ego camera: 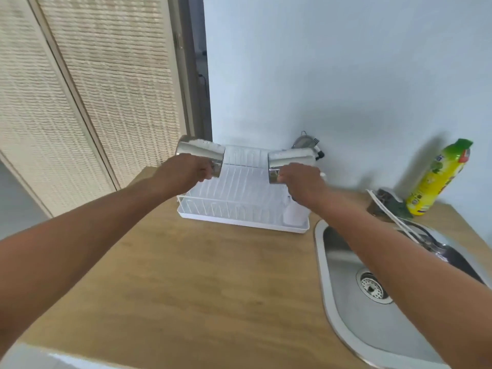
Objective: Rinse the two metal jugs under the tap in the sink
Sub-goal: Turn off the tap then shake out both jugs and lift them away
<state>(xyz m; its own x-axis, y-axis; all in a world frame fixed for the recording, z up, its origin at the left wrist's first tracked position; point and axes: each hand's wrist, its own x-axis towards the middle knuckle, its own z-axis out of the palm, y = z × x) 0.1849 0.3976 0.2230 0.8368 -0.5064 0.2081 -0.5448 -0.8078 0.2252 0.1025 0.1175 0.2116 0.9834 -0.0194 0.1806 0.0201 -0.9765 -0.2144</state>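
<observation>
Two shiny metal jugs are held tipped on their sides above the white dish rack [239,221]. My left hand [186,170] grips the left jug [201,153]. My right hand [299,179] grips the right jug [286,159]. Both arms reach forward over the wooden counter [191,283]. The steel sink [354,294] with its round drain [372,287] lies at the lower right, partly under my right forearm. The tap [420,235] is only partly visible at the sink's far side.
A yellow-green dish soap bottle [439,179] stands against the wall behind the sink, with a dark sponge holder [386,202] beside it. Utensils [306,142] poke up at the rack's back right corner. A woven folding screen [93,102] stands at the left.
</observation>
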